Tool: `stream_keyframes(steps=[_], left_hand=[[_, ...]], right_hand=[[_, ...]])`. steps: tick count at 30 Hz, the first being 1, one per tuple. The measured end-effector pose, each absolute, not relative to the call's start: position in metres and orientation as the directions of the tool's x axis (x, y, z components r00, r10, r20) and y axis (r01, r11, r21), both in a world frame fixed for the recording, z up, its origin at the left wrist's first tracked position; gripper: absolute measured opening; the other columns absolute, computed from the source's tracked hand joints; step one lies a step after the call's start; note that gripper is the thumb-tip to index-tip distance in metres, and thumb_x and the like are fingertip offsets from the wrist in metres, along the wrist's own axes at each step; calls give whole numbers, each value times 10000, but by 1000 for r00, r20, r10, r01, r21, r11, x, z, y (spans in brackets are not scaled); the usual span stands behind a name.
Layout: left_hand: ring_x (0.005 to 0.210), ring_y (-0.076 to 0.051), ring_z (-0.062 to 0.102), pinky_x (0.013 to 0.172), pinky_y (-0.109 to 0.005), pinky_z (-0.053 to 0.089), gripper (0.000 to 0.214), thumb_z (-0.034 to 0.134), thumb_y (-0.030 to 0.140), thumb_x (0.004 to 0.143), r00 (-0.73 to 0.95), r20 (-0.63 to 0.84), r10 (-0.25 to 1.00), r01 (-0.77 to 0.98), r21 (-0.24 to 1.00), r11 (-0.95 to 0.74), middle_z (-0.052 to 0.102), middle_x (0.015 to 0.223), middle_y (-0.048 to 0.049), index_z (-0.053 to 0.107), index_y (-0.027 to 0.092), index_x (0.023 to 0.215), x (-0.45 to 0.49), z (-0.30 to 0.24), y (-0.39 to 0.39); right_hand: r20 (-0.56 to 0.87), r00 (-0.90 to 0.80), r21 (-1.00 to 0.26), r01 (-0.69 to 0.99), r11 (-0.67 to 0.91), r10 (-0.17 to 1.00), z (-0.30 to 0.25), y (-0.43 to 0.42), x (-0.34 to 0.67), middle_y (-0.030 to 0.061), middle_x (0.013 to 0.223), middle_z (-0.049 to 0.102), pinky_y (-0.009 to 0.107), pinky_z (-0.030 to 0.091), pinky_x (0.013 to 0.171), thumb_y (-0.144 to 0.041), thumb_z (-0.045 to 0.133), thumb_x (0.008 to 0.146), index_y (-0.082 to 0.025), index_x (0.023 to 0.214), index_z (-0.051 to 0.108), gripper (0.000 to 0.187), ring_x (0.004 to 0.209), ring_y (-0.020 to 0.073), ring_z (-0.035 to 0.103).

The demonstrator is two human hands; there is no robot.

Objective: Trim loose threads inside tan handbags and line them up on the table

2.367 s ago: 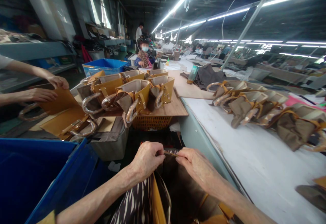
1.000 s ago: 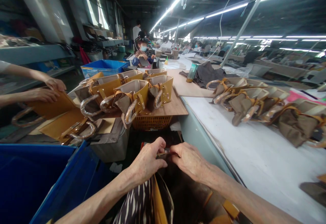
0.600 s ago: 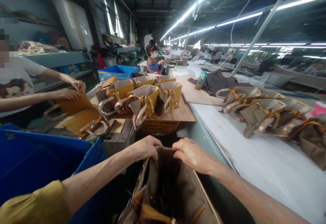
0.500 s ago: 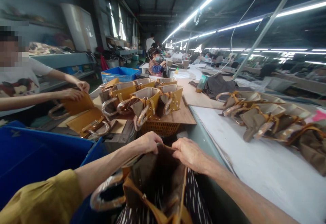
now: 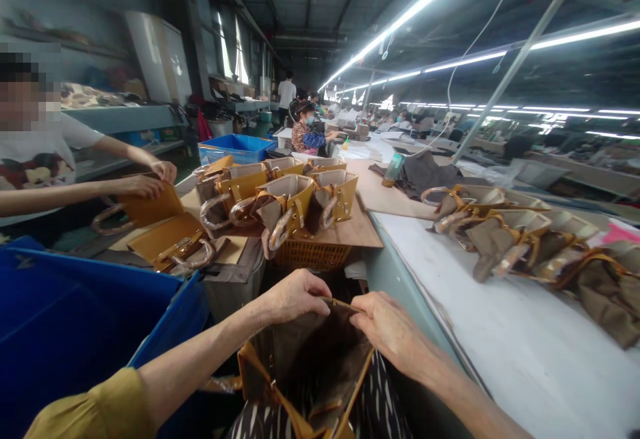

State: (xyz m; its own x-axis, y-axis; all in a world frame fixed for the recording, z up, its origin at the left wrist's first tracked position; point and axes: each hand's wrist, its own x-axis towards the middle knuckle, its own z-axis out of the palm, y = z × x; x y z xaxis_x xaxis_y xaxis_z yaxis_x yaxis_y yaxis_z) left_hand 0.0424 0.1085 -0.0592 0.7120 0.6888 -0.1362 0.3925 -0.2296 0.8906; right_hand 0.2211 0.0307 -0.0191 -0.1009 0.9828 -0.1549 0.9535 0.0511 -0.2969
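A tan handbag with a brown lining [image 5: 310,352] rests on my lap, its mouth open toward me. My left hand [image 5: 295,296] pinches the far rim of the bag between thumb and fingers. Just to its right, my right hand [image 5: 387,326] grips the same rim, fingers folded over the edge. A short stretch of rim shows between the two hands. One wrapped handle [image 5: 223,384] sticks out at the bag's left, partly behind my left forearm. The fingertips inside the bag are partly hidden.
Several tan handbags [image 5: 295,192] stand on a board ahead, above an orange basket [image 5: 313,256]. More bags [image 5: 520,226] line the white-topped table [image 5: 505,319] at right. A blue bin [image 5: 90,306] is at left. Beyond it, a co-worker's hands [image 5: 150,182] hold a tan bag piece.
Both my hands have lowered slightly and shifted right in view, still on the bag's rim. The bag's left handle has swung down and is less visible.
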Motion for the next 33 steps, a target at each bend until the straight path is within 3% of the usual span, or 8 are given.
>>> stream_keyframes(steps=[10,14,18,21,26,28,30,33], left_hand=[[583,-107,436,543,-199,309,195,537,236,685,677,-85,731,432,850,-302,530,571,40,697,147,753,46,-54,101],[573,-106,444,539,-195,310,193,516,215,691,673,-65,736,458,819,-346,526,555,35,695,151,728,50,-48,96],[589,-116,471,542,-196,323,211,483,187,684,660,-54,749,493,783,-378,560,566,26,691,161,707,54,-43,90],[606,-124,481,544,-199,329,209,486,190,674,643,-47,764,502,780,-374,575,578,22,693,164,699,55,-44,87],[587,-113,474,521,-193,327,183,509,207,687,669,-102,736,487,808,-331,556,583,31,683,161,719,50,-43,91],[624,-122,510,549,-191,361,192,576,210,650,697,-158,699,479,828,-290,595,657,34,672,169,810,40,-38,93],[736,-150,557,645,-207,410,374,658,194,576,694,-194,693,483,840,-248,640,804,21,638,184,949,25,-32,91],[905,-188,558,792,-253,414,511,684,194,554,592,-198,781,526,829,-189,638,975,-4,587,209,1056,1,-28,78]], right_hand=[[-163,-73,-278,960,25,984,-25,31,222,-3,619,597,250,277,565,-203,487,798,-202,621,595,207,651,153,533],[-155,-75,-266,963,32,985,-25,28,220,6,634,632,260,282,556,-297,516,831,-215,643,623,231,674,175,575],[-158,-39,-236,972,1,987,-24,29,209,22,761,696,271,310,585,-315,569,812,-242,757,661,130,775,218,629],[-135,-77,-255,966,40,988,-24,32,201,41,819,704,272,337,625,-273,544,828,-236,825,669,130,828,228,632],[-89,-176,-305,942,142,980,-29,34,203,40,747,695,263,339,612,-221,464,861,-216,781,671,222,754,199,623],[-91,-169,-368,921,124,981,-30,34,206,18,717,688,247,339,609,-229,470,857,-225,747,669,228,739,179,618],[-90,-165,-416,902,114,982,-29,34,210,-3,699,682,239,340,624,-230,474,853,-239,734,667,227,736,166,612],[-78,-181,-439,889,129,980,-28,35,212,-19,699,679,242,340,652,-236,460,863,-261,754,669,237,729,158,600]])
